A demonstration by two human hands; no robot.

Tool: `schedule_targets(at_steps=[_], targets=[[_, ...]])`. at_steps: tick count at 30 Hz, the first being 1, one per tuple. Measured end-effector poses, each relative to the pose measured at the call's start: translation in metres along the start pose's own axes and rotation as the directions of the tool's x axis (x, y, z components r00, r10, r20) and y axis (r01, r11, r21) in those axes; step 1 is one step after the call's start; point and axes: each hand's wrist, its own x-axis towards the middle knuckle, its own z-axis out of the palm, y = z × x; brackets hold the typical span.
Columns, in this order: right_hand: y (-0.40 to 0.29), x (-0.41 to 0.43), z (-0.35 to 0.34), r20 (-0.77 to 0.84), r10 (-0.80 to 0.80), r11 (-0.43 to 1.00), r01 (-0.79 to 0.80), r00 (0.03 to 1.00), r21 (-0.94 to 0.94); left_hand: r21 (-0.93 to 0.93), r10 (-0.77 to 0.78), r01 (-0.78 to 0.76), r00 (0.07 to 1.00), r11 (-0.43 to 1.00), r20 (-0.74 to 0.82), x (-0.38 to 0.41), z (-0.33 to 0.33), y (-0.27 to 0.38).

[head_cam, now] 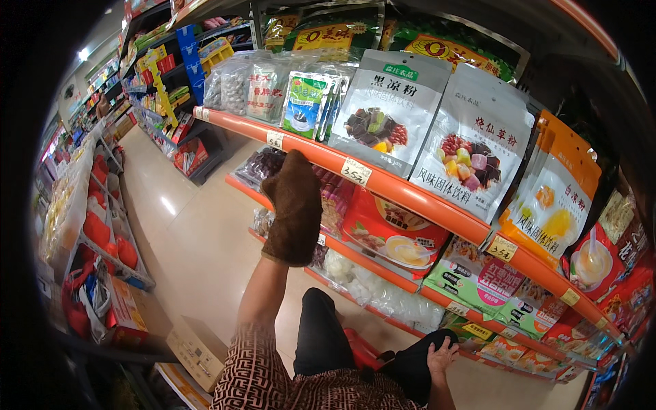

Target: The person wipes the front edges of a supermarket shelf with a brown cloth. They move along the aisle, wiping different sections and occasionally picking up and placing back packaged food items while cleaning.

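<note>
A brown plush cleaning mitt (293,207) covers my left hand (294,195). Its tip touches or nearly touches the orange front edge of the upper shelf (318,152), near a price tag (274,139); the fingers inside are hidden. My right hand (442,354) rests bare on my right knee, fingers spread, holding nothing. On the shelf above the mitt stand small green-and-blue sachets (304,105), silver pouches (392,110) and orange pouches (553,192). Clear bags with pale pieces (230,92) lie at the shelf's left end.
Lower shelves hold dark dried goods in clear bags (259,166), a red package (389,230) and green-and-pink packs (474,279). At the left are an open cardboard box (197,353) and a slanted rack with red bundles (97,225). Red plastic, perhaps a stool (361,351), shows between my legs.
</note>
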Motion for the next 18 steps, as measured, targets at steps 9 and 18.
schedule_targets(at_steps=[9,18], targets=[[-0.001,0.002,0.003,-0.006,0.016,1.0,-0.016,1.0,0.02,-0.047,0.124,-0.123,0.992,0.991,0.019,-0.029,-0.014,0.037],[-0.001,0.001,0.005,-0.015,-0.014,1.0,0.014,1.0,-0.022,-0.079,0.228,-0.221,0.968,0.972,0.106,-0.057,0.003,0.087]])
